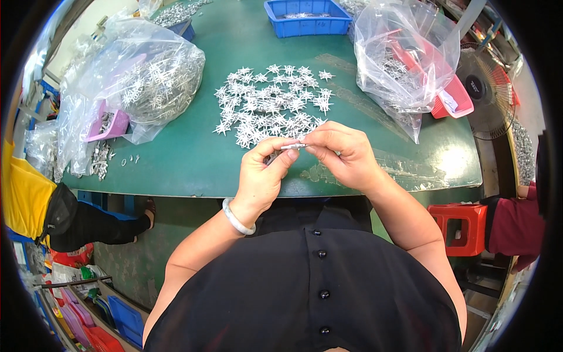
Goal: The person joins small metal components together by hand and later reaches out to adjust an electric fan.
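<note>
Both my hands meet above the near edge of the green table, just in front of a pile of spiky silver metal parts (272, 100). A small silver metal part (295, 146) is pinched between them. My left hand (264, 170) grips its left end between thumb and forefinger, with a pale bangle on that wrist. The fingertips of my right hand (346, 154) close on its right end. The curled fingers of the left hand hide whatever else may be in the palm.
Clear plastic bags of silver parts stand left (167, 76) and right (390, 64). A blue bin (308, 26) sits at the back, a pink scoop (111, 126) at left. Beyond the table's right edge are a fan (484, 88) and a red stool (457, 226). People sit at both sides.
</note>
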